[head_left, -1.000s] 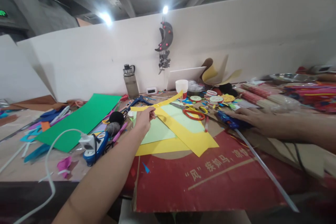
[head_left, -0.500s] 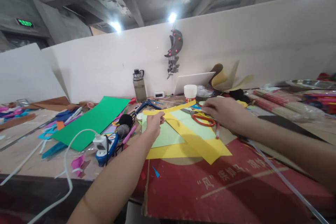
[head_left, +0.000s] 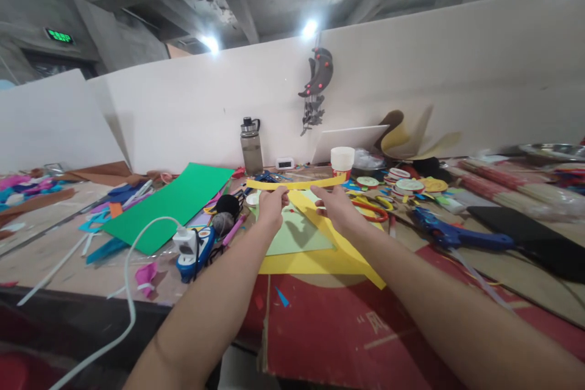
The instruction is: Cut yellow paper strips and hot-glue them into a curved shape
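A narrow yellow paper strip (head_left: 301,184) is stretched level between my two hands, above the sheets. My left hand (head_left: 273,207) pinches it left of its middle, fingers closed. Closed on the strip's right part is my right hand (head_left: 337,208), its thumb and fingertips near the lower edge. Beneath them lies a pale green sheet (head_left: 292,234), with yellow paper (head_left: 315,262) under it and a wide yellow piece slanting across it. Partly behind my right hand are orange-handled scissors (head_left: 377,213).
A blue glue gun (head_left: 457,234) lies on the right, near a black sheet (head_left: 525,237). Ribbon rolls (head_left: 408,187) and a white-and-red cup (head_left: 342,161) stand farther back. Left are a green sheet (head_left: 169,207), a power strip (head_left: 196,253) with a white cable, and a bottle (head_left: 251,146).
My right hand has come left from beside the scissors to the yellow strip. The glue gun and ribbon rolls it covered now show. My left hand still holds the strip.
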Motion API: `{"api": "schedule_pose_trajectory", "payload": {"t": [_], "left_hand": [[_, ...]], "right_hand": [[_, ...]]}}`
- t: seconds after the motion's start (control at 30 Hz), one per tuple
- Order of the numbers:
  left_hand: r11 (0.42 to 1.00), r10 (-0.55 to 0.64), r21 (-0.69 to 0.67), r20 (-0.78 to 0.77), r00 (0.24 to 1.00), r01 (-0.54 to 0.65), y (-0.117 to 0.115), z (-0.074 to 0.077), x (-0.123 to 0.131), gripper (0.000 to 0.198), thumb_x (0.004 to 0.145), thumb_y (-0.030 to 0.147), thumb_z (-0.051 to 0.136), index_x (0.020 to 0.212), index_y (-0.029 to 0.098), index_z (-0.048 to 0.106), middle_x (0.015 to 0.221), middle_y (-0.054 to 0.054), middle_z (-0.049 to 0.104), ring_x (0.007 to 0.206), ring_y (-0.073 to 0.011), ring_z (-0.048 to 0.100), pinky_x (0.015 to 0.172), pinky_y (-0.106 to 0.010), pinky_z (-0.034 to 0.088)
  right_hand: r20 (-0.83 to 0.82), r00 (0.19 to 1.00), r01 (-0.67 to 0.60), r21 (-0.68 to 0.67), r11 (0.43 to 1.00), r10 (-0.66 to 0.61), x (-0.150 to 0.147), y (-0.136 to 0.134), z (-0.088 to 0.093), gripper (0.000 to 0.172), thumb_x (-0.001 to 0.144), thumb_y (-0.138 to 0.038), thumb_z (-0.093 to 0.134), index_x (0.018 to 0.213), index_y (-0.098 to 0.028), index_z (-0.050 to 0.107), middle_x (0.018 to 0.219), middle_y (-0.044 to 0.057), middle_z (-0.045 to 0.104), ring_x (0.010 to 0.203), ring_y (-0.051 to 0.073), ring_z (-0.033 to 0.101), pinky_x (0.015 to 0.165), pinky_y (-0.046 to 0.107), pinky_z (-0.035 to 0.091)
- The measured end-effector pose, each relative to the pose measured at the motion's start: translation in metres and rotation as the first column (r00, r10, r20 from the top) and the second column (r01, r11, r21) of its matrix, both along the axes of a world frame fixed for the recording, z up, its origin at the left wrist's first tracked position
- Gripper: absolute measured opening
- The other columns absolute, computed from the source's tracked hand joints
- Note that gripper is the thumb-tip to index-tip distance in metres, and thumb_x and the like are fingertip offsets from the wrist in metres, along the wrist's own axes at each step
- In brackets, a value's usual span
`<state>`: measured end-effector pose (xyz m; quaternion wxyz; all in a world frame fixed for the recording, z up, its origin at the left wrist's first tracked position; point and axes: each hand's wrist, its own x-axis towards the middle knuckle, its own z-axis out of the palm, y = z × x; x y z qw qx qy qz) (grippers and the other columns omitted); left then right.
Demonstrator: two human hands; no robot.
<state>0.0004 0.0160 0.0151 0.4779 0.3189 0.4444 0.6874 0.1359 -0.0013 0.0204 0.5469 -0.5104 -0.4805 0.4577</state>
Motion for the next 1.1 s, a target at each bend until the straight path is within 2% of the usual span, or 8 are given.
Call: {"api": "schedule_pose_trajectory", "payload": {"t": [0.17, 0.27, 0.47, 0.67, 1.1], "left_hand": [[0.992, -0.118, 0.037, 0.000, 0.993, 0.118, -0.008, 0.001, 0.009, 0.013, 0.056, 0.017, 0.066, 0.053, 0.012, 0.055, 0.049, 0.001, 0.051, 0.045, -0.0053, 0.043, 0.045, -0.020, 0.031], [0.986, -0.165, 0.026, -0.023, 0.986, 0.166, -0.014, 0.003, 0.015, 0.013, 0.057, 0.016, 0.067, 0.053, 0.012, 0.055, 0.049, 0.001, 0.051, 0.047, -0.0063, 0.046, 0.047, -0.021, 0.033], [0.970, -0.213, 0.114, -0.004, 0.977, 0.212, -0.019, 0.007, 0.021, 0.019, 0.054, 0.012, 0.069, 0.066, 0.013, 0.056, 0.058, 0.003, 0.053, 0.051, -0.0059, 0.047, 0.050, -0.021, 0.035], [0.969, -0.246, 0.030, -0.020, 0.969, 0.246, -0.020, 0.006, 0.020, 0.017, 0.057, 0.015, 0.069, 0.065, 0.013, 0.054, 0.055, 0.002, 0.052, 0.052, -0.0077, 0.050, 0.052, -0.022, 0.037], [0.963, -0.258, 0.087, 0.005, 0.966, 0.257, -0.025, 0.009, 0.023, 0.013, 0.057, 0.014, 0.067, 0.060, 0.012, 0.054, 0.052, 0.003, 0.051, 0.049, -0.0061, 0.047, 0.052, -0.021, 0.035]], "right_hand": [[-0.209, 0.976, -0.055, 0.009, 0.998, 0.056, 0.003, -0.001, 0.000, 0.014, 0.072, -0.028, 0.062, 0.070, -0.016, 0.054, 0.067, 0.001, 0.057, 0.054, 0.008, 0.050, 0.048, 0.021, 0.044], [-0.317, 0.948, -0.032, 0.027, 0.999, 0.039, 0.001, 0.000, -0.001, 0.011, 0.072, -0.024, 0.060, 0.067, -0.016, 0.054, 0.062, 0.000, 0.059, 0.051, 0.007, 0.050, 0.049, 0.020, 0.045], [-0.445, 0.895, -0.008, -0.032, 0.999, -0.007, -0.003, -0.002, 0.001, 0.011, 0.073, -0.016, 0.058, 0.062, -0.014, 0.057, 0.058, 0.003, 0.062, 0.048, 0.008, 0.052, 0.045, 0.019, 0.046], [-0.502, 0.865, -0.032, -0.094, 0.995, -0.020, -0.007, -0.010, 0.006, 0.015, 0.075, -0.010, 0.055, 0.061, -0.012, 0.059, 0.058, 0.004, 0.062, 0.045, 0.007, 0.051, 0.042, 0.018, 0.045], [-0.498, 0.867, -0.006, -0.053, 0.999, -0.021, -0.009, -0.011, 0.003, 0.014, 0.072, -0.012, 0.058, 0.058, -0.013, 0.061, 0.055, 0.004, 0.062, 0.047, 0.008, 0.052, 0.043, 0.017, 0.047]]}}
